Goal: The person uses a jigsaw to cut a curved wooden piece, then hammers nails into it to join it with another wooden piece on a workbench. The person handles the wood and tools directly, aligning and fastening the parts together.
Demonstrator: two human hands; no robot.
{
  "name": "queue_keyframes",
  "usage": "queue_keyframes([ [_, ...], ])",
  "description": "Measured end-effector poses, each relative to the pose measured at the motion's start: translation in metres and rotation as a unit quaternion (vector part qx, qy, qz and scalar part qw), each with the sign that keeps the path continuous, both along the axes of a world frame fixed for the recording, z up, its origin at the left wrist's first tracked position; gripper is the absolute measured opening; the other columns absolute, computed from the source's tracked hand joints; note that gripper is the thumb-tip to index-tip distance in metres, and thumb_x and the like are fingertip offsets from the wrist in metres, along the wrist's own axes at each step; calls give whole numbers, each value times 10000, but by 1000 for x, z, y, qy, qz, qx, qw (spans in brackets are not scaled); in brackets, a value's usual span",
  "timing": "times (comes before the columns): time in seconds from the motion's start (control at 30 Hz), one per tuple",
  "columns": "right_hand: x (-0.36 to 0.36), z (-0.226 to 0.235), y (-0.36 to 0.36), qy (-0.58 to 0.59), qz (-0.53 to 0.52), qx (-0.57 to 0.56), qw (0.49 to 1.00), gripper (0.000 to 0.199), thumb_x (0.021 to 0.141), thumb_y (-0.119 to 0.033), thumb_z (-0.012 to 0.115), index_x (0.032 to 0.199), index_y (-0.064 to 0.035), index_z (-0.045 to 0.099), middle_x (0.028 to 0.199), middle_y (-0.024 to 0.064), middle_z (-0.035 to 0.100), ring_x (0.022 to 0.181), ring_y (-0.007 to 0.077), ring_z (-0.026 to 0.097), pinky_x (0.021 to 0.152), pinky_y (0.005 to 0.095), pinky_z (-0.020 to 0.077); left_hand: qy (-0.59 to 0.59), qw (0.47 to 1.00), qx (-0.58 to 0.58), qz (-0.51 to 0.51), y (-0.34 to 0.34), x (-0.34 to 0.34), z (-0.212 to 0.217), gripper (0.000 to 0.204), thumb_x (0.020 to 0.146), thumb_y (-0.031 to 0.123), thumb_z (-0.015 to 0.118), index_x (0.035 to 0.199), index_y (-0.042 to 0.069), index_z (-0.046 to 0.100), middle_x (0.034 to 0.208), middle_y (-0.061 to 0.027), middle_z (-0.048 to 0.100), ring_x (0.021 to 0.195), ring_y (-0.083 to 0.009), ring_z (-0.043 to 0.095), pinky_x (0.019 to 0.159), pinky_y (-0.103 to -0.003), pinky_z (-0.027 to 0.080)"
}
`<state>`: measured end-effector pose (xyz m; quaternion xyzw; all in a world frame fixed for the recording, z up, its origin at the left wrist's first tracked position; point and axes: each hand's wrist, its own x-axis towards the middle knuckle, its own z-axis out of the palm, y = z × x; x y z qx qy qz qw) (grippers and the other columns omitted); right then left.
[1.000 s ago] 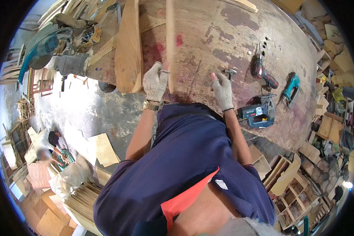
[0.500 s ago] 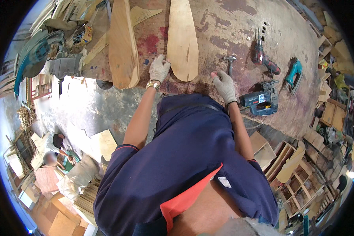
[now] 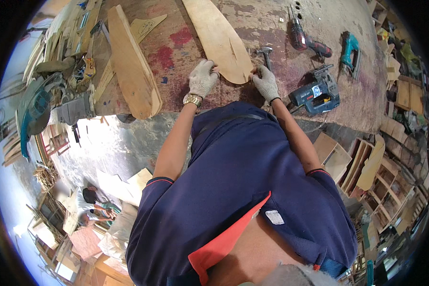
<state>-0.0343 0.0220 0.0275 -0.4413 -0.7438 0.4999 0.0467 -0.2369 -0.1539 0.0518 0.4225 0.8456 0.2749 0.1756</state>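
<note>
A long, pale wooden board (image 3: 224, 45) with a rounded end slants across the worktable (image 3: 171, 71) in front of me. My left hand (image 3: 203, 78), in a grey-white knit glove, grips its left edge close to the rounded end. On the opposite edge, my gloved right hand (image 3: 265, 84) pinches the board between thumb and fingers. Just beyond the right hand lies a hammer (image 3: 266, 55). Farther left rests a stack of similarly shaped boards (image 3: 131, 66), over another pale wood piece (image 3: 148, 27).
To the right lie a jigsaw (image 3: 317, 93), a cordless drill (image 3: 300, 39) and a teal power tool (image 3: 350, 51). A teal saw with a toothed blade (image 3: 33, 105) stands at the left. Another person (image 3: 90, 198) works low at the lower left, among wood sheets.
The board's rounded end has swung right, leaving the board slanted. My right hand has moved from beside the hammer onto its edge. The whole view has also shifted.
</note>
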Motion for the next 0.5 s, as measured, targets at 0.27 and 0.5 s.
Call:
queue_keyframes([
  [0.27, 6, -4, 3, 49, 9, 14, 999, 225, 865, -195, 762, 986, -23, 681, 811, 100, 707, 702, 186, 684, 682, 369, 538, 71, 994, 47, -73, 59, -8, -15, 200, 878, 194, 698, 1054, 97, 692, 1002, -142, 664, 958, -360, 679, 829, -465, 541],
  [0.5, 8, 0, 20, 68, 4, -125, 990, 178, 896, -170, 744, 940, -13, 672, 807, 44, 694, 652, 119, 658, 591, 312, 525, 86, 975, -15, -203, 81, -35, -17, 234, 970, 288, 626, 1170, 168, 613, 1064, -120, 645, 909, -363, 688, 760, -483, 549],
])
